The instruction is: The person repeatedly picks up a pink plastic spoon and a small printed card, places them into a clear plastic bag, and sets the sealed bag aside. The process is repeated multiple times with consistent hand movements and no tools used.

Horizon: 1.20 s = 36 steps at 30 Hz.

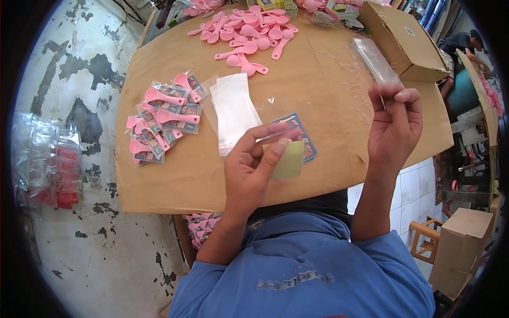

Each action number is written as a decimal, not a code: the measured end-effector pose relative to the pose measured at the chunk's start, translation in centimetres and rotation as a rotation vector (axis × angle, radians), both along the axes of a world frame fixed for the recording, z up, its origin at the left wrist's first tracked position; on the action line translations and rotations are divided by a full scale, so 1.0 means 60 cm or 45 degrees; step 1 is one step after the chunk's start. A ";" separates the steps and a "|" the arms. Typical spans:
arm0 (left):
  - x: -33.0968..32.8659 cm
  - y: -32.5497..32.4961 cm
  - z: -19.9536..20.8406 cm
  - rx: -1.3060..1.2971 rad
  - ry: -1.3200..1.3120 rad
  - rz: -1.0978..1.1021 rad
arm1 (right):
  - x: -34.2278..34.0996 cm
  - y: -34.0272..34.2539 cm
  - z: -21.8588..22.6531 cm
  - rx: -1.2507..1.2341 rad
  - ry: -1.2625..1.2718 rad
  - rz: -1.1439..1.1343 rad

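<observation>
Pinching a pale green card [287, 161], likely to steady it, the left hand [249, 168] hovers; the right hand [394, 124] presses fingertips together, contents unclear.

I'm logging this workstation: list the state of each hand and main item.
Left hand: grip closed on yellow-green card
Yellow-green card: held up, blurred
Right hand: raised, grip blurred, contents unclear
Loose pink spoons: unbagged, heaped
Bagged pink spoons: packed, piled
White stack: lying flat
Blue cards: stacked, partly hidden
Clear plastic bundle: lying flat
Tabletop cardboard box: top apparently closed
</observation>
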<state>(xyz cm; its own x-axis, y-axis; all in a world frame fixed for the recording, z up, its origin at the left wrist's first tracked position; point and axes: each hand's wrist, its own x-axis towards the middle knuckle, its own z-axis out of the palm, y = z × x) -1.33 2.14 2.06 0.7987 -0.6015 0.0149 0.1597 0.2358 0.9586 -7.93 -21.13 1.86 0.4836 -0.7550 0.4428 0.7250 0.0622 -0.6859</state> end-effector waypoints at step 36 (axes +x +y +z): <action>0.030 0.022 -0.031 -0.350 0.087 -0.007 | 0.005 0.068 0.013 -0.922 0.541 0.602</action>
<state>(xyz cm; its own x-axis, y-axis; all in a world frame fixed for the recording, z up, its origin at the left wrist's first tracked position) 0.48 3.45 0.19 0.8001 -0.5869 0.1241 0.2239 0.4842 0.8458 -7.64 -17.04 2.65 0.8952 -0.0533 0.4424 0.4157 -0.2577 -0.8722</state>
